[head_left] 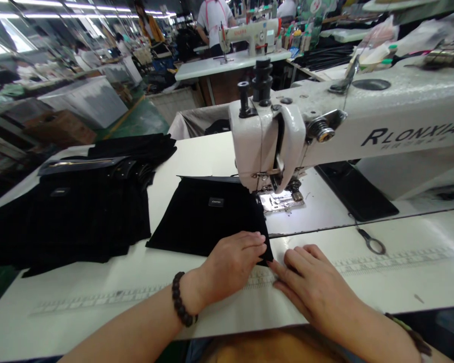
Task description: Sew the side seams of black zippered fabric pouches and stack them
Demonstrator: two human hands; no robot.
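Observation:
A black fabric piece (208, 217) with a small label lies flat on the white sewing table (98, 297), its right edge under the sewing machine head (267, 146). My left hand (230, 264) rests on the piece's near right corner, fingers curled and pinching the corner. My right hand (310, 285) lies flat on the table just right of that corner, fingers stretched out and touching the fabric's edge. The lit needle plate (282, 201) is just beyond the corner.
A stack of black fabric pieces (71, 212) sits at the table's left. Small snips (371, 242) lie right of the needle plate. The machine arm (401, 121) spans the right side. Other workers and another sewing machine (249, 35) stand in the background.

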